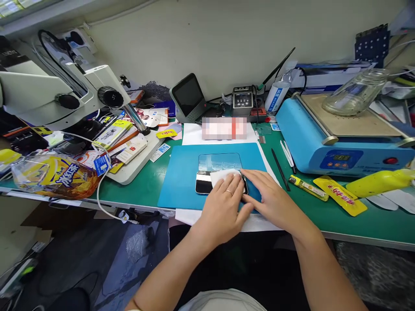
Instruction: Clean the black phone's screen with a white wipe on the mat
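Note:
A phone (203, 183) lies sideways, screen up, on a blue mat (180, 172). My left hand (227, 205), with a ring on one finger, presses a white wipe (220, 175) onto the phone's screen with its fingers laid together. At the phone's right end, my right hand (270, 198) grips the edge between thumb and fingers. Just behind the phone lies a glossy, see-through rectangular panel (220, 160) with a dark outline; I cannot tell whether it touches the phone. Both palms face down, and the fingers hide part of the wipe and screen.
Right of the mat lie a black stick tool (280, 169), white tweezers (287, 153) and yellow packets (340, 194). A blue heating plate (343, 151) bears a glass jar (356, 93). Left stand a microscope (94, 88) and a drink bottle (58, 175). A small display (188, 99) stands behind.

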`<state>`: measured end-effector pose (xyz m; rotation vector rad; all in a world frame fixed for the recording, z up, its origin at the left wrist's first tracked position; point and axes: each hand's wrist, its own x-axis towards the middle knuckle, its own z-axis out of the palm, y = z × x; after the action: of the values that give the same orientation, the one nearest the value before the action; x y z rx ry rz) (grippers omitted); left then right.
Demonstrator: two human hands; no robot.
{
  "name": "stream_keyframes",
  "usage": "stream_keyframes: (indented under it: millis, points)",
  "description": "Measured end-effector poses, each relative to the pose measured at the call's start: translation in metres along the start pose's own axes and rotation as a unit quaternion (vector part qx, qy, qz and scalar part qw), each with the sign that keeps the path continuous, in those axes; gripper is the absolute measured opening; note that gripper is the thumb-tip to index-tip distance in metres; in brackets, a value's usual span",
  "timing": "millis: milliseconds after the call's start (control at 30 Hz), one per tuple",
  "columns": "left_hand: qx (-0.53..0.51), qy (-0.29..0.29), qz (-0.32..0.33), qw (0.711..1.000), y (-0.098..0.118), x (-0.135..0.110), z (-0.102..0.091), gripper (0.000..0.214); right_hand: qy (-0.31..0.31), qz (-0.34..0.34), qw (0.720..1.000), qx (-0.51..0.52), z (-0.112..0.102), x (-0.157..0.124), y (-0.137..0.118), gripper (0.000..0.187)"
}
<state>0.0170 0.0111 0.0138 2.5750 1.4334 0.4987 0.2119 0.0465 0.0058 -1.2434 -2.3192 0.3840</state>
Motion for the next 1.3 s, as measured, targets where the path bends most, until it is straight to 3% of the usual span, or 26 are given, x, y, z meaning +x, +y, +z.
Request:
stream_keyframes:
  millis: [100, 200, 300, 400, 533, 633, 800, 1067, 1300]
  points:
    - [-0.010, 0.002, 0.001, 1.000, -0.006, -0.016, -0.004, 0.058, -0.004, 0.006, 1.000, -0.001, -0.002, 0.000, 0.000, 0.056]
    - [0.008, 0.008, -0.030, 0.999, -0.028, -0.033, -0.015, 0.056, 0.002, 0.006, 1.000, -0.008, -0.001, 0.000, -0.002, 0.058]
    - [0.039, 0.019, -0.070, 0.997, -0.041, -0.032, -0.022, 0.054, 0.005, 0.011, 1.000, -0.012, 0.001, -0.001, -0.001, 0.062]
    - [0.043, 0.013, -0.079, 0.996, -0.031, -0.012, -0.017, 0.059, 0.011, 0.013, 1.000, -0.011, 0.003, -0.001, 0.001, 0.066]
    - [-0.003, -0.014, -0.017, 1.000, 0.003, 0.015, -0.003, 0.065, 0.015, 0.008, 1.000, 0.007, 0.004, -0.001, 0.003, 0.065]
    - [-0.021, -0.009, -0.013, 1.000, 0.015, 0.013, 0.001, 0.068, 0.013, 0.013, 1.000, 0.018, 0.002, -0.001, 0.002, 0.060]
    - [-0.028, -0.020, -0.020, 0.999, -0.001, -0.007, -0.007, 0.065, -0.011, 0.048, 0.999, 0.013, -0.002, -0.001, -0.004, 0.065]
    - [-0.004, -0.007, 0.004, 1.000, -0.002, 0.023, -0.003, 0.064, -0.006, 0.057, 0.998, 0.011, -0.003, -0.001, -0.005, 0.072]
    - [0.005, 0.000, -0.005, 1.000, 0.006, -0.007, 0.000, 0.070, -0.017, 0.064, 0.998, 0.016, -0.003, 0.000, -0.007, 0.069]
